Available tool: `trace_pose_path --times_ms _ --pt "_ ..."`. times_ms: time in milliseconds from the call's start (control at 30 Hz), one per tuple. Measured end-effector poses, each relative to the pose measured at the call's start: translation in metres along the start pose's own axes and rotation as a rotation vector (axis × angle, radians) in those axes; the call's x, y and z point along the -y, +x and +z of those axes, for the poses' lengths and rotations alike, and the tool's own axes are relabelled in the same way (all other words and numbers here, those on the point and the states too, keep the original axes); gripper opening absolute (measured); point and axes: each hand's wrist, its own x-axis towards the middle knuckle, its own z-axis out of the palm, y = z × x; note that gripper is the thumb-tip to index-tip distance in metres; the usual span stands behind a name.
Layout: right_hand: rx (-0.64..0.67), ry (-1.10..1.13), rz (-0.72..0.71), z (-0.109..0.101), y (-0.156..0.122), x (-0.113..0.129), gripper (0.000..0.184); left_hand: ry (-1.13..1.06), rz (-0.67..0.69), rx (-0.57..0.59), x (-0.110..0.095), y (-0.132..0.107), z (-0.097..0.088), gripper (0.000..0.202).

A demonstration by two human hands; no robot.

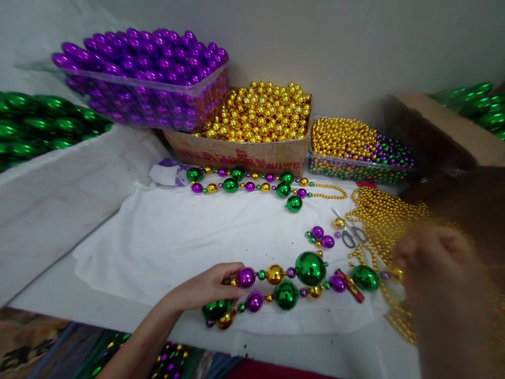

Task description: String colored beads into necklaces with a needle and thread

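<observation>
My left hand (224, 284) is closed around a bead garland (286, 294) near its left end, thumb and fingers on the string beside a purple bead. The garland doubles back in two rows of green, purple and gold beads, running right across the white cloth. Its large green beads are the biggest on it. At the right, my right hand (437, 258) is raised close to the garland's right end and is smeared by motion. Its fingers look curled, but I cannot make out what they hold, if anything. A red lighter (350, 286) lies against the garland.
A finished-looking bead necklace (250, 186) lies farther back. Scissors (354, 237), loose beads (327, 241) and gold bead strands (389, 216) are on the right. Behind stand a purple-bead bin (145, 79), a gold-bead box (240, 152) and a small-bead tub (355, 167); green beads (39, 126) lie left.
</observation>
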Motion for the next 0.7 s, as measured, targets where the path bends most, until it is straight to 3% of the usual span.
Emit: trace_pose_path --times_ms 67,167,267,400,500,600,700 --pt "-0.011 -0.069 0.034 0.002 0.001 -0.030 0.018 0.041 -0.054 -0.033 0.013 0.002 -0.010 0.027" --pt "0.009 -0.175 0.117 -0.008 0.001 -0.066 0.023 0.308 -0.152 -0.157 0.025 0.004 -0.020 0.027" --pt "0.037 -0.237 0.171 -0.015 -0.007 -0.082 0.026 0.620 -0.188 -0.334 0.016 0.006 -0.013 0.027" --pt "0.106 -0.235 0.286 -0.006 -0.023 -0.083 0.026 0.760 0.050 -0.482 -0.020 0.033 0.031 0.049" --pt "0.179 -0.142 0.337 0.003 -0.031 -0.076 0.023 0.781 0.342 -0.441 -0.038 0.070 0.067 0.056" --pt "0.153 -0.029 0.328 0.001 -0.029 -0.066 0.020 0.792 0.382 -0.375 -0.039 0.095 0.083 0.030" --pt "0.091 0.061 0.336 -0.014 -0.021 -0.062 0.017 0.764 0.349 -0.359 -0.032 0.098 0.080 0.016"
